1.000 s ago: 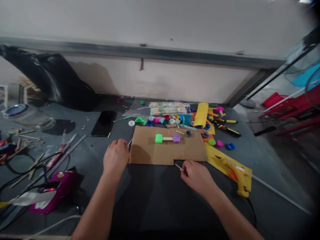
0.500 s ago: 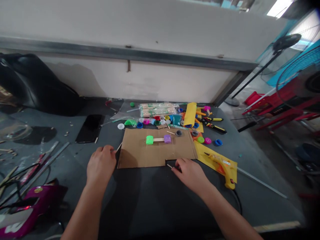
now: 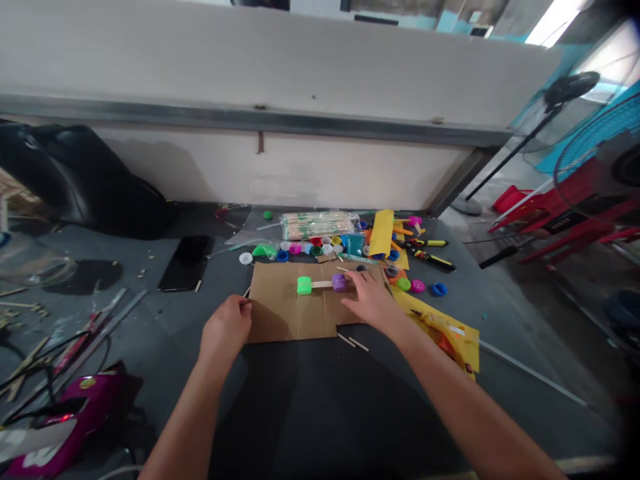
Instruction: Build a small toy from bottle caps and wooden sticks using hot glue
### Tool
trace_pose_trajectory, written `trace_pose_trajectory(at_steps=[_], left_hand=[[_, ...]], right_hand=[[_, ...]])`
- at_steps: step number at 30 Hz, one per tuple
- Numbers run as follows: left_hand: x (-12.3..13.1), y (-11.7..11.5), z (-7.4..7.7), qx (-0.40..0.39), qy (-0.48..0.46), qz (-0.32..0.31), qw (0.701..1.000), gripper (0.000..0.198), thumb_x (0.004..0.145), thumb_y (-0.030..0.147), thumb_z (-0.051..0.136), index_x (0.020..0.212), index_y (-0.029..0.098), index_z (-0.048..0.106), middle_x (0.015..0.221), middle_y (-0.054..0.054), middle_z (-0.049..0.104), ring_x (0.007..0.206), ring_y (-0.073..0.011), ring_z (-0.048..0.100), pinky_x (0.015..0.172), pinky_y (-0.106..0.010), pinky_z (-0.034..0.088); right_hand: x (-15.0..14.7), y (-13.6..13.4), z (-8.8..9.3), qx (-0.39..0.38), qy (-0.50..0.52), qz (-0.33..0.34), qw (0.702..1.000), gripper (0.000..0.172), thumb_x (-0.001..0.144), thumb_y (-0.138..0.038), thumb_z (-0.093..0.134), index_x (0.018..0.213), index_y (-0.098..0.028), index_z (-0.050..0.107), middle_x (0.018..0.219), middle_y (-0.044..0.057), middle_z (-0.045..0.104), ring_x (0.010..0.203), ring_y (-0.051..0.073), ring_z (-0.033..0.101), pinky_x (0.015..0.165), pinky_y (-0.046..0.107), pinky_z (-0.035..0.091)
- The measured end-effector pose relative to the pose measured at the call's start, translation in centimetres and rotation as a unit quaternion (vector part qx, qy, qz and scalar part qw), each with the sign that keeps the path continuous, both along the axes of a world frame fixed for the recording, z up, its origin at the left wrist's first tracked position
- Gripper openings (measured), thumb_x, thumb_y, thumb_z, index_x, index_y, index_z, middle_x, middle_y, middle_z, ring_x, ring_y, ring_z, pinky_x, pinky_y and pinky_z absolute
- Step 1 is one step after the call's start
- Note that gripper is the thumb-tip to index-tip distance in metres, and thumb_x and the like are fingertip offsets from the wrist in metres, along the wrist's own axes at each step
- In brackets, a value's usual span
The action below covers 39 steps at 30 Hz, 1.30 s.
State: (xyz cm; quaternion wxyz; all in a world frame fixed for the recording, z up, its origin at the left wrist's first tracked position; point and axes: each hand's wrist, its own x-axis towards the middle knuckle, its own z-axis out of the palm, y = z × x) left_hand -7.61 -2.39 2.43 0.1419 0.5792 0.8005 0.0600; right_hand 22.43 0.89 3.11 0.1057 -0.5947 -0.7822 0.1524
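1. From my remote post I had the right hand [image 3: 373, 297] low over the cardboard sheet [image 3: 277, 317], its thumb and forefinger apart beside the purple cap [image 3: 340, 283]. I could not tell whether they touched it.

2. The purple cap sat at the right end of a wooden stick [image 3: 323, 285], with the green cap [image 3: 304, 285] at the left end. All three were on the sheet, nearer its far edge than its notched near one.

3. The left hand [image 3: 227, 327] was at the sheet's left edge, thumb and forefinger close together. A thin strip [image 3: 247, 292] showed just beyond them; I could not tell whether they were clamped on it, on the cardboard, or on nothing.

4. I judged a light, level fingertip grip best here: squeezing or tilting one cap might have twisted the stick between the two.

5. A steady left hand seemed useful, since the sheet could slide under a sideways push.

6. I thought a low wrist wise: the grey cap [image 3: 361, 268] was close to the fingers, and the forearm crossed in front of the hot-glue gun [image 3: 447, 331].
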Motion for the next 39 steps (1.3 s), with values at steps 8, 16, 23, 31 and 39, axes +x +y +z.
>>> trace_pose_trajectory(at_steps=[8, 16, 23, 31, 39], left_hand=[[-1.5, -0.3, -0.1, 0.01, 0.0, -0.006, 1.0, 0.021, 0.088, 0.031, 0.045, 0.092, 0.021, 0.063, 0.093, -0.008, 0.071, 0.085, -0.0236, 0.065, 0.067, -0.029, 0.042], [-3.8, 1.7, 0.2, -0.044, 0.011, -0.006, 0.999, 0.023, 0.083, 0.036, 0.052, 0.082, 0.022, 0.07, 0.091, -0.008, 0.074, 0.084, -0.0243, 0.066, 0.061, -0.028, 0.039], [-5.5, 1.9, -0.1, -0.045, -0.063, -0.005, 0.997, 0.029, 0.081, 0.044, 0.053, 0.08, 0.021, 0.072, 0.073, -0.003, 0.073, 0.068, -0.0186, 0.066, 0.055, -0.024, 0.04], [-6.1, 2.9, 0.3, 0.015, -0.047, 0.054, 0.997, 0.022, 0.082, 0.028, 0.048, 0.089, 0.02, 0.067, 0.086, -0.006, 0.074, 0.077, -0.021, 0.068, 0.065, -0.028, 0.047], [-1.2, 3.6, 1.8, 0.088, 0.065, -0.04, 0.993, 0.028, 0.089, 0.027, 0.043, 0.108, 0.016, 0.061, 0.103, -0.014, 0.069, 0.098, -0.0289, 0.065, 0.079, -0.035, 0.048]], right_hand=[[0.8, -0.4, -2.2, 0.018, 0.023, -0.014, 0.999, 0.057, 0.077, -0.027, 0.066, 0.13, -0.014, 0.048, 0.122, 0.017, 0.059, 0.115, 0.031, 0.056, 0.097, 0.046, 0.043], [1.1, -0.4, -2.4, 0.009, 0.056, -0.031, 0.998, 0.059, 0.078, -0.029, 0.064, 0.133, -0.016, 0.046, 0.12, 0.016, 0.061, 0.113, 0.031, 0.058, 0.094, 0.048, 0.046], [1.3, -1.0, -2.2, -0.003, 0.053, -0.053, 0.997, 0.058, 0.079, -0.031, 0.063, 0.132, -0.015, 0.047, 0.122, 0.017, 0.06, 0.111, 0.032, 0.06, 0.092, 0.048, 0.047], [1.1, -1.3, -1.3, 0.0, 0.049, -0.055, 0.997, 0.056, 0.081, -0.031, 0.062, 0.132, -0.014, 0.047, 0.12, 0.017, 0.062, 0.11, 0.032, 0.061, 0.09, 0.047, 0.048], [1.6, -2.2, -0.3, 0.014, -0.022, -0.025, 0.999, 0.045, 0.081, -0.03, 0.063, 0.122, -0.013, 0.054, 0.115, 0.016, 0.063, 0.11, 0.033, 0.058, 0.092, 0.046, 0.046]])
